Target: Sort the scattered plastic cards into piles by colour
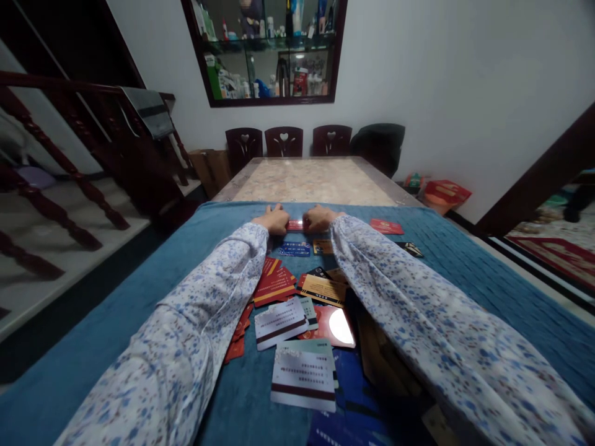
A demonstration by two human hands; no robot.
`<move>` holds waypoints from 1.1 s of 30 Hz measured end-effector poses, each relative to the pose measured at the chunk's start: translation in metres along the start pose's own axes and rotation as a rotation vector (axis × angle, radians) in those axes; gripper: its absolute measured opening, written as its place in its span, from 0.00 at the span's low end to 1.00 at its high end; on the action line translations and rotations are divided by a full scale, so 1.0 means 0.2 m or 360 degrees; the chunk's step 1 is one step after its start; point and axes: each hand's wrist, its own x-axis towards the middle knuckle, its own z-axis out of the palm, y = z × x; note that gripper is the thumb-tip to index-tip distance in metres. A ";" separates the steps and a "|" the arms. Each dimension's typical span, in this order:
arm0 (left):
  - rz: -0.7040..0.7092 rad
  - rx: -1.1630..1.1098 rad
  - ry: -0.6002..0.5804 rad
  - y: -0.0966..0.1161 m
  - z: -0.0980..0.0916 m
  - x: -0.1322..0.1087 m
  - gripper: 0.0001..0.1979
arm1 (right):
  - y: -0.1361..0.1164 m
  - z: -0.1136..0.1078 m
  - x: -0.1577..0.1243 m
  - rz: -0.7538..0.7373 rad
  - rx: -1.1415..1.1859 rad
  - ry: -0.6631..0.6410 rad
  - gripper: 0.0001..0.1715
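Note:
Both arms reach far forward over the blue cloth. A small red card (pixel 295 225) lies between the hands. At its left end is my left hand (pixel 273 220), with some fingers apart. My right hand (pixel 318 218) is closed at the card's right end; its fingertips are hidden. Just nearer lie a blue card (pixel 294 249) and a gold card (pixel 322 247). Between my forearms are red cards (pixel 275 284), a gold and black card (pixel 322 288), silver-white cards (pixel 304 375) with dark stripes, a shiny red card (pixel 332 325) and dark blue cards (pixel 353 384).
The blue cloth (pixel 158 297) covers the near part of a marble-patterned table (pixel 316 179). Another red card (pixel 387 226) and a black card (pixel 409 249) lie on the right. Chairs (pixel 284 142) stand at the far end, with a wooden railing (pixel 83 186) on the left.

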 end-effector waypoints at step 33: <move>0.0138 0.0087 0.0341 0.33 -0.03 -0.50 0.17 | -0.08 -0.13 -0.59 -0.0200 -0.0046 0.0385 0.17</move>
